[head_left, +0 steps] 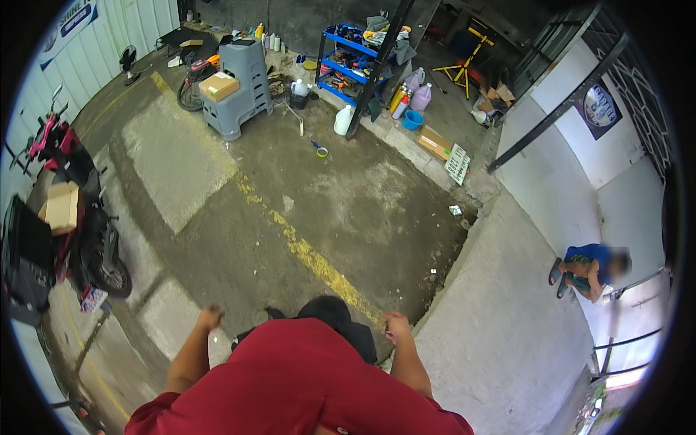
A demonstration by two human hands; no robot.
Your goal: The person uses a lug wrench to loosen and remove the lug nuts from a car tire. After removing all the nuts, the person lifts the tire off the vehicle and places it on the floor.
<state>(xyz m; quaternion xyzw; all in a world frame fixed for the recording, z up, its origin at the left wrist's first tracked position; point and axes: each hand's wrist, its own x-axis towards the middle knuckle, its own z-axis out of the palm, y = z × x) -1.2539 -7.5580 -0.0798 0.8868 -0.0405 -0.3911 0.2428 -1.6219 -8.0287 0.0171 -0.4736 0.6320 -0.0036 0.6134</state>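
My left hand [211, 317] is held out to the left of my red shirt, above the concrete floor. Its fingers are small and smeared, and I cannot see whether they hold anything. On the other side, my right hand [396, 326] hangs near the end of a worn yellow floor line [319, 264]. Its fingers look curled in, and whatever may be inside them is hidden. Between my hands, just past the shirt, shows a black shape [328, 312], partly covered by my body. Neither hand touches any of the things standing around the floor.
A red motorcycle [109, 257] with an open cardboard box [62, 206] stands left. Ahead are a grey plastic stand [243, 83], a blue shelf [351, 69], a white jug [343, 120] and a tape roll [322, 152]. A raised concrete ledge [493, 312] and a crouching person [587, 268] are right.
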